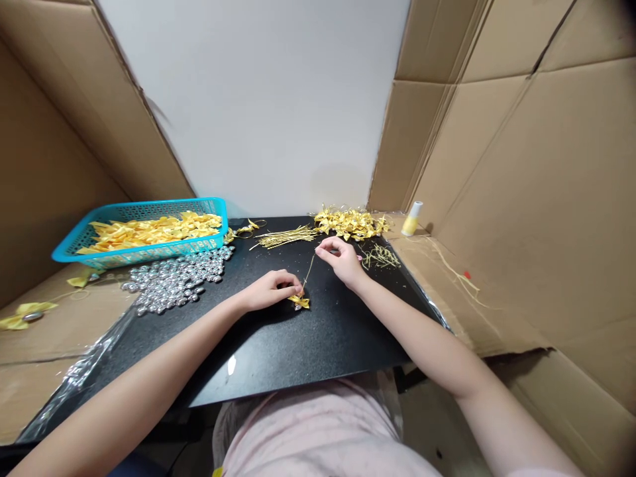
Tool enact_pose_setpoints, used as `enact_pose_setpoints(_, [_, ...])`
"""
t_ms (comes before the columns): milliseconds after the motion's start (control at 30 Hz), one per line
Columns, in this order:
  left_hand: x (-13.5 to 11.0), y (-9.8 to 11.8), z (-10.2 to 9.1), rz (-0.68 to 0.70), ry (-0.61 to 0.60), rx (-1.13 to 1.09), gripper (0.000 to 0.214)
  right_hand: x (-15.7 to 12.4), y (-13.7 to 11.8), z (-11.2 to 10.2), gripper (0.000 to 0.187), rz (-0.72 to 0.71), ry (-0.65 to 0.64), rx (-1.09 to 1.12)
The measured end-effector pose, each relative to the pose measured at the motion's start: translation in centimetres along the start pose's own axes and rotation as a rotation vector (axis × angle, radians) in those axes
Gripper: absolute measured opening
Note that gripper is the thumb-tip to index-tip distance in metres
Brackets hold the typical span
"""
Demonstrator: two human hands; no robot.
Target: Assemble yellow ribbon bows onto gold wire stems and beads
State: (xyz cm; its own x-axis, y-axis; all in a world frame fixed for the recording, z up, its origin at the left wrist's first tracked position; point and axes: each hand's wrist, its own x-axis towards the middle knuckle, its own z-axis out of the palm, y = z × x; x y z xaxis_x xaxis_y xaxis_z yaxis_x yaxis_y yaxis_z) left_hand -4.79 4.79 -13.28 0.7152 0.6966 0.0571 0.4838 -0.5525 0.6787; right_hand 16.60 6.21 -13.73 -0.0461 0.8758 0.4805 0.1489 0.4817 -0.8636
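Note:
Low over the middle of the black table, my left hand (273,289) pinches a yellow ribbon bow (301,302) with a silver bead at its lower side. A thin gold twist tie (309,270) runs up from the bow to my right hand (342,260). The fingertips of that hand are pressed together on the tie's upper end. The fingers of my left hand partly hide where the tie meets the bow. Beyond my hands lies a bundle of straight gold twist ties (285,236).
A blue basket (139,255) of yellow bows stands at the left, with silver beads (173,278) spread before it. Yellow bows (350,222) are piled at the back, near tangled tie scraps (380,256). A yellow thread spool (411,220) stands at the right. Cardboard walls (536,185) flank the table (308,351).

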Motion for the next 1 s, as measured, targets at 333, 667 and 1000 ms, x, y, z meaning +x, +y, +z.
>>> enact_pose_setpoints(333, [-1.3, -0.7, 0.2, 0.225, -0.016, 0.12, 0.038, -0.1, 0.2, 0.0, 0.019, 0.01, -0.005, 0.015])
enact_pose_setpoints(667, [-1.2, -0.9, 0.7, 0.283, 0.029, 0.136, 0.024, -0.1, 0.1, -0.2, 0.019, 0.011, 0.011, 0.002])
enact_pose_setpoints(1000, [-1.1, -1.1, 0.8, 0.281, 0.04, 0.085, 0.023, 0.7, -0.1, -1.0, 0.022, 0.009, 0.054, 0.048])
